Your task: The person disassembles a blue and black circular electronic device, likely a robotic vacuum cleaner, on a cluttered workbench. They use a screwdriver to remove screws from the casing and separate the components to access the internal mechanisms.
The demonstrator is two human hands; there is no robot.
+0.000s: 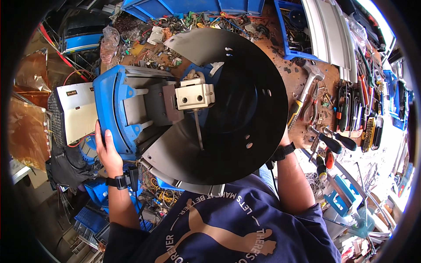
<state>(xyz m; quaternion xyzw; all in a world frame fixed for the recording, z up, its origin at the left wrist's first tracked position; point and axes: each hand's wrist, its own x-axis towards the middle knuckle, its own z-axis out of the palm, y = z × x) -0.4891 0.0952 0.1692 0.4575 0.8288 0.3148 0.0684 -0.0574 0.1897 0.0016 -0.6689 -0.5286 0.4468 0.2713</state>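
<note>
In front of me is a large part made of a round black metal shell joined to a blue-and-grey housing. A cream terminal block with two dark holes sits near its middle, and a thin rod runs down from it over the shell's dark inside. My left hand grips the housing's lower left edge, with thumb and fingers against the blue face. My right hand is at the shell's right rim. Only a small part of it shows, and the shell hides its fingers.
A wooden bench lies beneath, with scattered scraps behind the shell. A hammer, screwdrivers and a wire brush lie to the right. Blue crates stand at the back. A white panelled box is at left.
</note>
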